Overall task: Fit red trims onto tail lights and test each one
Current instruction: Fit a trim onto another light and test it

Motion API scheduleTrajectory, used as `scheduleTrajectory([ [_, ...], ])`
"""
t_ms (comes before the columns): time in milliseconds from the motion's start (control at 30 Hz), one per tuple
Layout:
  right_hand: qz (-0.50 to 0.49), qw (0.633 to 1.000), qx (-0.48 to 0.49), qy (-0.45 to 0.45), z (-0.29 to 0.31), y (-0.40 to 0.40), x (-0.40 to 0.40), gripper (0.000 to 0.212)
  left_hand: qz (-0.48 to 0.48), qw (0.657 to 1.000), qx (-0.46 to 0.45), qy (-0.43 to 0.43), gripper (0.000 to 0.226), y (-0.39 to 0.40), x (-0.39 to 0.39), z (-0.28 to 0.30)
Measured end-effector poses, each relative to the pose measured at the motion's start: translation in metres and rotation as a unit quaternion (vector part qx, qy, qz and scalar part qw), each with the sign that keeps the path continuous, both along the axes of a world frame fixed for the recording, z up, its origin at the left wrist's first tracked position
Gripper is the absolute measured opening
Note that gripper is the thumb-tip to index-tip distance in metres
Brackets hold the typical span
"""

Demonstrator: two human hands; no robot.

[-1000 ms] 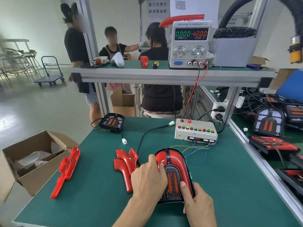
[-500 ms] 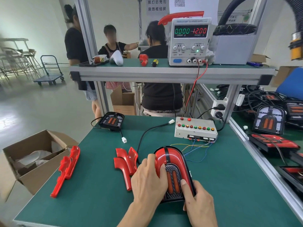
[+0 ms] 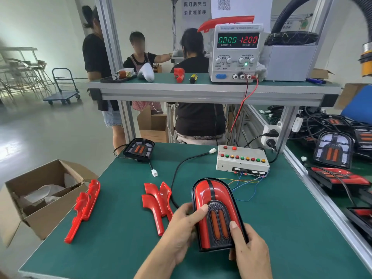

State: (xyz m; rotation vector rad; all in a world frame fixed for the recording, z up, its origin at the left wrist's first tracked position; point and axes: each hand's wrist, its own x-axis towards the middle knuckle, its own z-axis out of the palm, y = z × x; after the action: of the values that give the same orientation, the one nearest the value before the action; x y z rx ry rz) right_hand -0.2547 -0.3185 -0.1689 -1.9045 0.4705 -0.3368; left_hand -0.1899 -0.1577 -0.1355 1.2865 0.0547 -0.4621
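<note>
A tail light [image 3: 215,200] with red trim fitted round its arched top lies on the green table [image 3: 291,228] in front of me. My left hand [image 3: 181,228] grips its left edge, thumb on the red trim. My right hand [image 3: 249,252] holds its lower right corner, thumb on the face. Loose red trims [image 3: 158,202] lie just left of the light, and more red trims [image 3: 84,208] sit near the table's left edge. A bare tail light [image 3: 138,150] with a white plug on its cable rests at the back left.
A test box [image 3: 241,160] with coloured buttons sits at the back right, its cable plug [image 3: 212,151] lying loose. The power supply [image 3: 236,53] on the shelf reads 0.000 A, 12.00 V. An open cardboard box [image 3: 40,196] stands left of the table. Several tail lights [image 3: 334,150] crowd the right bench. People work behind.
My left hand has slid off the light's face to its left edge, uncovering the red trim. My right thumb has moved up onto the face.
</note>
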Motion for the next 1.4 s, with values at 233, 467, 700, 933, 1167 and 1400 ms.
scheduleTrajectory([
  [233,-0.019,0.992,0.117,-0.041,-0.001,-0.004,0.0,0.02,-0.013,0.997,-0.081,-0.007,0.049,0.002,0.001,0.0],
  [467,0.056,0.984,0.168,-0.02,0.001,0.004,0.004,0.067,0.042,0.988,-0.145,-0.043,0.045,-0.019,0.008,0.009],
  [700,0.058,0.965,0.255,-0.031,-0.001,0.025,0.012,0.059,0.013,0.99,-0.12,-0.069,0.045,-0.025,0.0,0.001],
  [933,0.033,0.966,0.254,-0.039,-0.004,0.025,0.012,0.057,-0.023,0.984,-0.157,-0.08,0.054,-0.021,0.001,0.003],
  [1167,0.042,0.966,0.252,-0.037,-0.002,0.027,0.008,0.022,0.022,0.991,-0.121,-0.06,0.053,-0.023,0.015,0.016],
  [1400,0.029,0.969,0.242,-0.041,-0.003,0.028,0.008,0.02,0.015,0.991,-0.111,-0.068,0.05,-0.021,0.015,0.01],
])
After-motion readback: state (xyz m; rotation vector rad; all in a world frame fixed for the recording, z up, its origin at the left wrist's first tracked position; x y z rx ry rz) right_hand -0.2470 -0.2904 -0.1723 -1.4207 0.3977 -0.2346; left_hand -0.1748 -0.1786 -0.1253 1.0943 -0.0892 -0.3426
